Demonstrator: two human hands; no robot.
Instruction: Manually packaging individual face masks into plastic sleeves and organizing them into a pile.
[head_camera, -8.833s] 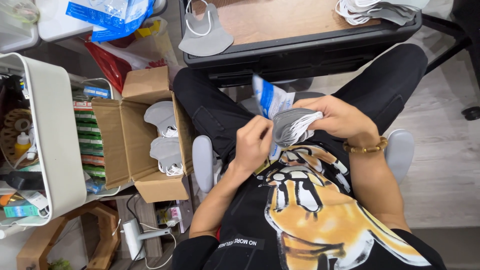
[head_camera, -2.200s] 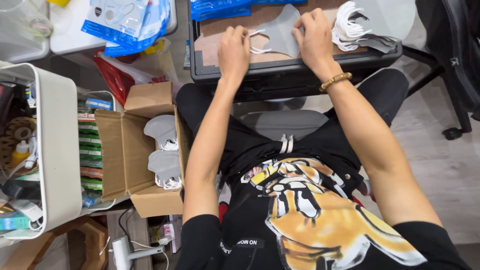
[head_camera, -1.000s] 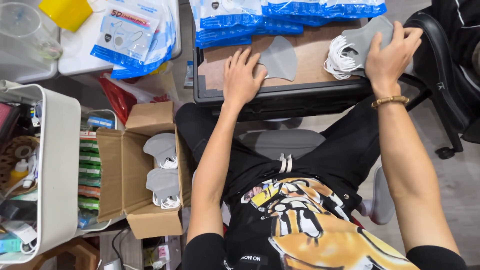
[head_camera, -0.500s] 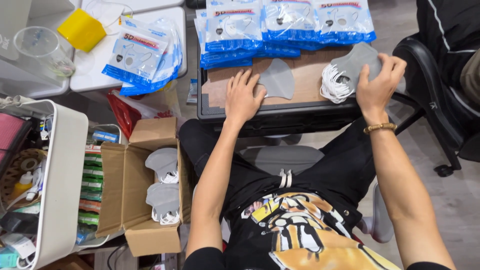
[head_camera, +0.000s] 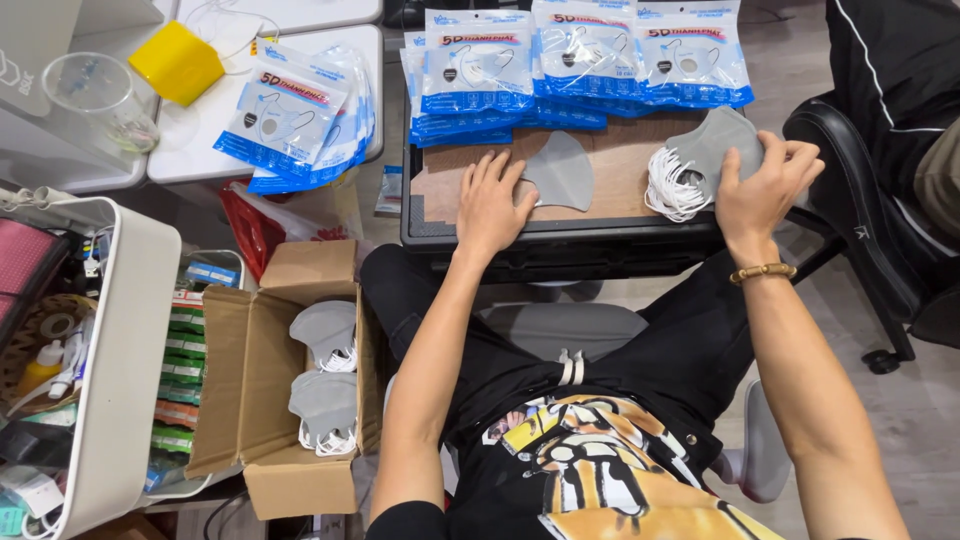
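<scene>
**Fingers on grey masks at the small table**

Fingers (head_camera: 497, 172) of the left hand (head_camera: 490, 205) lay spread and flat on the brown top of the table (head_camera: 620, 180), gripping nothing; their tips touched the edge of a single grey face mask (head_camera: 562, 172) lying just beside them. The right hand (head_camera: 765, 185) had its fingers curled over the top of a stack of grey masks (head_camera: 715, 145), pinching the uppermost one, with the white ear loops (head_camera: 672, 185) spilling out to the left of the stack. A beaded bracelet (head_camera: 762, 271) sat on the right wrist.

From the head camera, blue-and-white mask packets (head_camera: 585, 55) lay in overlapping rows along the far edge of the table, just beyond both hands. More packets of the same kind (head_camera: 295, 115) rested on a white surface to the left, near a yellow block (head_camera: 177, 62) and a clear plastic cup (head_camera: 95, 95). Beside the person's left knee, an open cardboard box (head_camera: 265, 400) on the floor held further grey masks. A white bin (head_camera: 120, 360) stood left of the box, and a black chair (head_camera: 870, 230) stood to the right.
</scene>
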